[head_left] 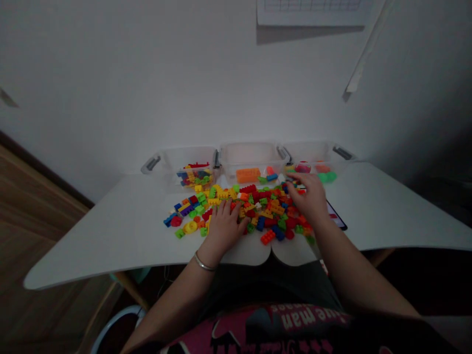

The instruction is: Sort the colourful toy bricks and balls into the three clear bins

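Note:
A heap of colourful toy building bricks (271,209) is spread over the middle of the white table. My left hand (226,223) lies palm down on the front left of the heap, its fingers stretched and apart, nothing held. At the back right of the heap is my right hand (309,196), its thumb and fingers apart above some small bricks. No brick can be made out in that hand, though its palm side is hidden. Close to the left hand lie a yellow round piece (191,227) and a purple-and-yellow brick (185,208).
Three clear plastic boxes stand along the wall: the left box (169,158) holds mixed bricks, the middle box (254,151) a large orange brick (248,175), the right box (313,150) pink, orange and green pieces. A phone (337,216) lies beside my right forearm.

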Demonstrator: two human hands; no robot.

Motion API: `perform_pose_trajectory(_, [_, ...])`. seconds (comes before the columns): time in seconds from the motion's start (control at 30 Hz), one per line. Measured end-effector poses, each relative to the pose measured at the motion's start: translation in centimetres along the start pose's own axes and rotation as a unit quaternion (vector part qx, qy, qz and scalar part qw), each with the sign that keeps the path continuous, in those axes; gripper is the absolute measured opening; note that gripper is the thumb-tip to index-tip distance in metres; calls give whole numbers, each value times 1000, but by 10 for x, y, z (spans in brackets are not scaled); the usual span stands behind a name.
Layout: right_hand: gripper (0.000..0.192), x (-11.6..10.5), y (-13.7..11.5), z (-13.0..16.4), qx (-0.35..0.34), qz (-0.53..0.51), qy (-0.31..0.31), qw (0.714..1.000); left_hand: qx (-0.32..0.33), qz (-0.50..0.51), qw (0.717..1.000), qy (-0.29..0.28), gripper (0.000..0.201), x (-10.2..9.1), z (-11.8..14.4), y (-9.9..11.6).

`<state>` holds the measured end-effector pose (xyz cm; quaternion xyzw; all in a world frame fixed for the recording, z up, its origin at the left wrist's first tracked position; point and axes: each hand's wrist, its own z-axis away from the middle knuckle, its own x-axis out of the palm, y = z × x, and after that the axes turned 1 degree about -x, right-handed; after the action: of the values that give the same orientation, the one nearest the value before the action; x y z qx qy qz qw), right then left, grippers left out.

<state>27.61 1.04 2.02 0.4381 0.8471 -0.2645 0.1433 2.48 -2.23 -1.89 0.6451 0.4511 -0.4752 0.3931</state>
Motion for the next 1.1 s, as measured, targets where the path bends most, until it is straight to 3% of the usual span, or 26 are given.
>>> perform_pose_trajectory(0.17, [32,-8,58,-50,116,20,41,992,-2,6,1000,4,54,-1,-2,-1])
perform_pose_trajectory(0.27, [37,-1,87,-61,173,3,61,983,3,4,1000,14,53,1,-2,-2])
perform_pose_trajectory(0.37, [36,5,101,-61,194,38,35,980,5,-1,1000,20,53,4,-3,-3])
perform_pose_trajectory(0.57, [34,10,94,-59,196,187,-56,961,7,-9,1000,27,51,3,-3,-3])
perform_pose_trajectory(0.73, [36,10,86,-58,178,239,-113,948,6,-3,1000,24,51,2,-3,-4])
perform_pose_trajectory(0.93, [33,-2,75,-54,133,157,-74,976,-2,-11,999,32,50,4,-3,-3])
perform_pose_trajectory(1.03, [30,-11,55,-43,78,105,-62,989,-1,-9,999,34,50,4,-3,-3])
perform_pose_trajectory(1.1, [29,-15,38,-29,54,75,-92,992,0,-6,999,34,50,5,-4,-2])
